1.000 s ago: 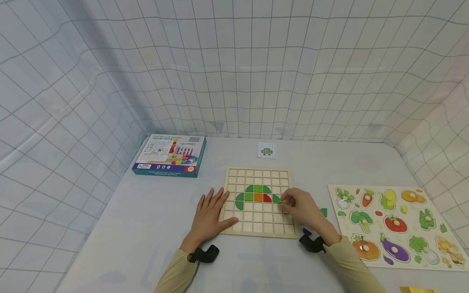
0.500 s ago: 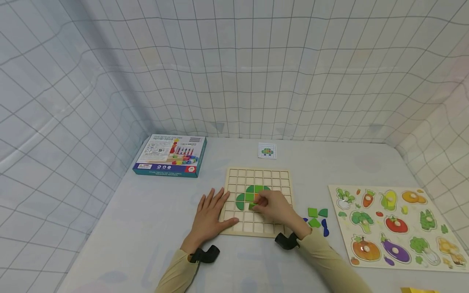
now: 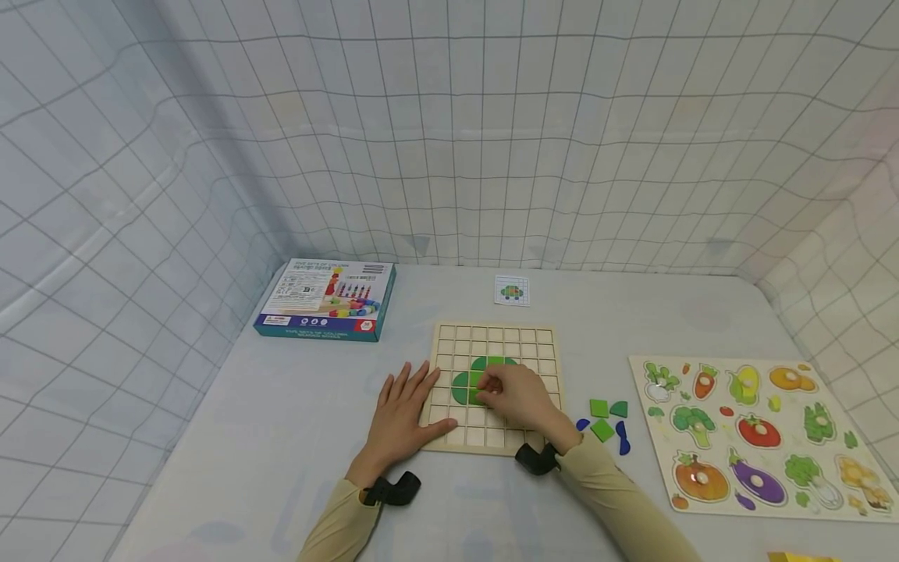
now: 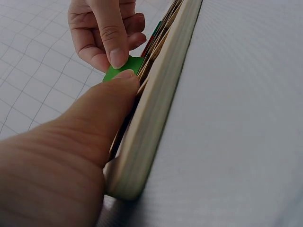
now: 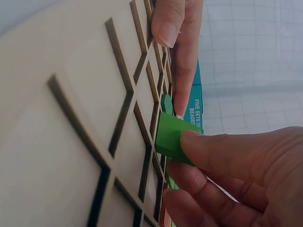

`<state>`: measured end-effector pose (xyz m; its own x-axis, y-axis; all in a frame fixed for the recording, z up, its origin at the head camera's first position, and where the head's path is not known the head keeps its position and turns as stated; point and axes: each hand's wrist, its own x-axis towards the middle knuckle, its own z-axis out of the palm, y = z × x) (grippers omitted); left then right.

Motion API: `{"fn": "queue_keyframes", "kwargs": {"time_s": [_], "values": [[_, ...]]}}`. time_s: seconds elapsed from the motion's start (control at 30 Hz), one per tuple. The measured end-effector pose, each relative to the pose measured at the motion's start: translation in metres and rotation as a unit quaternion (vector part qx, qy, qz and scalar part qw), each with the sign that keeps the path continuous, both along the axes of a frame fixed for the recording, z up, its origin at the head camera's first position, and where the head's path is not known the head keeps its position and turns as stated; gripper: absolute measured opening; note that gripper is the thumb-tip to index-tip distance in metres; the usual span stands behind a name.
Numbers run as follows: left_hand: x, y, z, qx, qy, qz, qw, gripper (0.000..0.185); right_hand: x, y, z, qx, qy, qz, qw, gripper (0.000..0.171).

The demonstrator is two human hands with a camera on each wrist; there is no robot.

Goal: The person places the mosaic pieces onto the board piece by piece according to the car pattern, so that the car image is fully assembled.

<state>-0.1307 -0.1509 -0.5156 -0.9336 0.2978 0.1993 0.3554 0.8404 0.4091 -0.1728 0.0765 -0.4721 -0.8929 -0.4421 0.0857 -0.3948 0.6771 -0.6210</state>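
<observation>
Green tile [image 5: 171, 135] stood tilted near the middle of the grid board [image 3: 485, 450], pinched between thumb and finger of my right hand [image 3: 520, 395], contact unclear. My left hand [image 3: 402, 410] lay fingers-spread at its left edge. I judged a crooked release could wedge the tile or jostle the dark-green pieces [image 3: 460, 379] left and beyond.

Head view: taken from above the near side of the table [image 3: 281, 437], facing forward and down, the most distant of the three; it frames the whole board [image 3: 476, 417], the left hand [image 3: 403, 410], the right hand [image 3: 520, 398] and the gridded cloth [image 3: 456, 140] behind. Left wrist view: close and low along the board's edge, facing past the left thumb toward the right fingers. Right wrist view: close, skimming the grid sideways toward the left fingers and box [image 5: 195, 109]. Both wrist views share the green piece [image 5: 174, 137], board and hands.
</observation>
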Motion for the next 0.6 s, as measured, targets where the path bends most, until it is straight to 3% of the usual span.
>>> {"fn": "queue_keyframes", "kwargs": {"time_s": [0.6], "values": [[0.0,0.0002,0.0009,-0.002,0.0,0.0,1.0,0.086,0.0018,-0.002,0.0033,0.025,0.01,-0.02,0.999,0.005]]}}
